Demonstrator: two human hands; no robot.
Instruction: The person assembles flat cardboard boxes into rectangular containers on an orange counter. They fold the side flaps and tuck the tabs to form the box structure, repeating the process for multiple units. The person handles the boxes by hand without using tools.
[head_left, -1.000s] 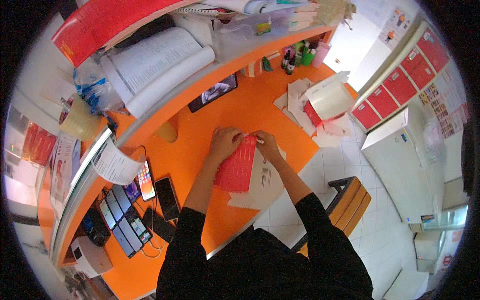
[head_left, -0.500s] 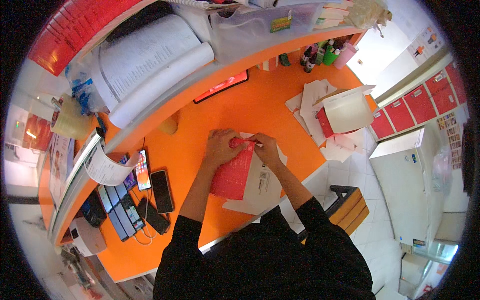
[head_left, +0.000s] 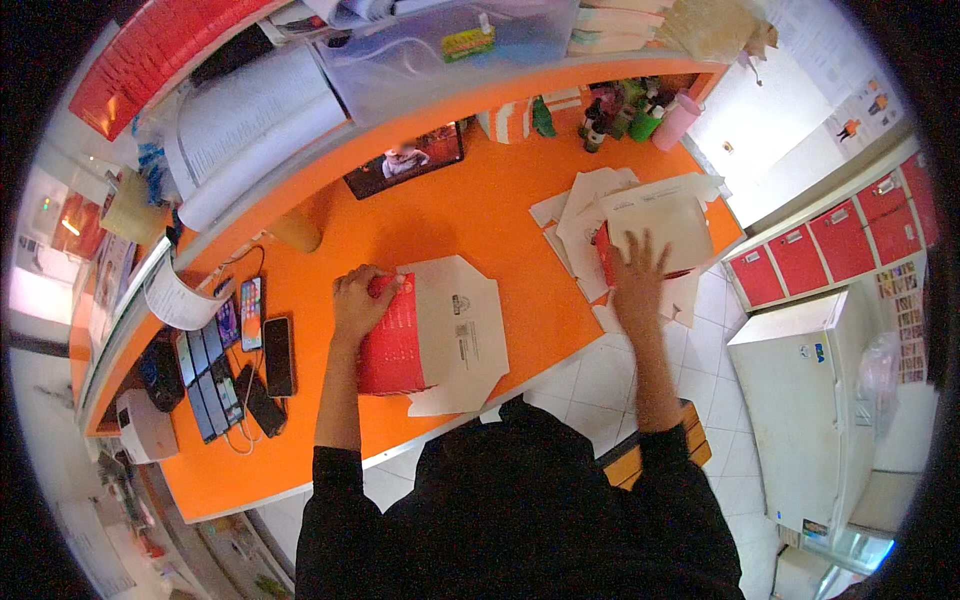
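Note:
A partly folded cardboard box (head_left: pixel 462 330), red on its left side and pale grey-brown on the right, rests on the orange table before me. My left hand (head_left: pixel 358 305) grips its far left corner, with the fingers curled over the red flap. Farther right, my right hand (head_left: pixel 638 275) reaches over another cardboard box (head_left: pixel 675 215) with a pale inside and a red side. The fingers there are spread and hold nothing; whether they touch the box I cannot tell. Loose cardboard sheets (head_left: pixel 597 190) lie beneath and beside that second box.
Several phones (head_left: pixel 279 357) with cables lie at the table's left. A tablet (head_left: pixel 408 160) leans at the back, under a shelf carrying papers and a clear plastic bin (head_left: pixel 450 70). Bottles (head_left: pixel 594 130) and a pink cup (head_left: pixel 677 122) stand far right. A wooden stool (head_left: pixel 690 440) is below.
My right hand has let go of the near box and moved right to the second box, its fingers spreading. My left hand stays on the near box. The view has shifted and the tablet picture differs.

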